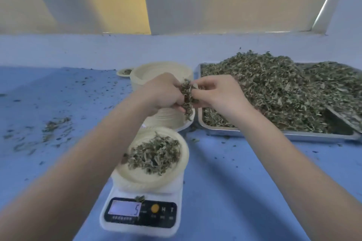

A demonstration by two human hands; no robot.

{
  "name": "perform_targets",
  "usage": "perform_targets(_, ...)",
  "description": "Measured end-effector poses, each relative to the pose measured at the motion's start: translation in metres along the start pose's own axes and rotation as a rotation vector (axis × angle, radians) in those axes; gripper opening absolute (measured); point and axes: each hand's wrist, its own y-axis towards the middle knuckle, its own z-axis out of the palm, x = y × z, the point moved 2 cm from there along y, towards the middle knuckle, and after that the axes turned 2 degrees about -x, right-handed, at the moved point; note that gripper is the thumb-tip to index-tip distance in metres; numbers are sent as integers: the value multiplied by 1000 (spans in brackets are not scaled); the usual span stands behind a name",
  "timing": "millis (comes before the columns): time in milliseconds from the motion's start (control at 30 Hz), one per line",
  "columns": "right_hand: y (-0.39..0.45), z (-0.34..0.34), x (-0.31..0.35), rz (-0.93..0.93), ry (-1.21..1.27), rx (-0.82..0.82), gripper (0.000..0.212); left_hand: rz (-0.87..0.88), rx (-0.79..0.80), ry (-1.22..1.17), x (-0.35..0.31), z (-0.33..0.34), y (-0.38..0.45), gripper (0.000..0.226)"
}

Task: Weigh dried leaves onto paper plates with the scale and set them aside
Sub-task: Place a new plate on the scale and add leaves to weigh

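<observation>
Both the left hand (164,92) and right hand (219,92) pinch a crumbly leaf clump (188,98), round paper plate (154,162) on scale (141,215) reading 5 below, metal tray (293,133) beside right hand.

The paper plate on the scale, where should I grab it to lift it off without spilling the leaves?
Take the paper plate by its bare near-left rim, sliding fingers under the edge from the left. The leaves are heaped toward the far right of the plate, so that rim is free. The scale display sits at the front, so a side approach likely avoids it. Both hands, left hand and right hand, currently hold a leaf clump.
</observation>
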Motion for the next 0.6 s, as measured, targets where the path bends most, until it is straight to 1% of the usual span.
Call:
perform_targets(133, -21, 50, 13, -92, -177, 72, 16, -23, -46, 161, 36, -31, -40, 17)
perform_targets(200, -29, 67, 12, -93, -244, 165, 17, -35, -22, 260, 55, -36, -54, 21)
perform_targets(233, -32, 72, 10, -100, -353, 240, 20, -40, 5, 320, 65, -37, -60, 26)
perform_targets(300, -35, 76, 4, -122, -607, 399, 35, -47, 61, 427, 82, -39, -68, 42)
perform_targets(333, -35, 74, 2, -117, -671, 447, 41, -45, 72, 468, 89, -42, -70, 51)
perform_targets(367, -34, 73, 2, -100, -697, 459, 44, -31, 61, 487, 94, -45, -71, 57)
perform_targets(433, -29, 70, 4, -89, -708, 428, 43, 19, -6, 451, 99, -51, -71, 61)
perform_targets(500, -26, 70, 7, -86, -691, 413, 40, 71, -73, 399, 102, -55, -70, 59)
perform_targets(600, -26, 72, 10, -78, -620, 409, 32, 100, -121, 320, 104, -57, -71, 51)
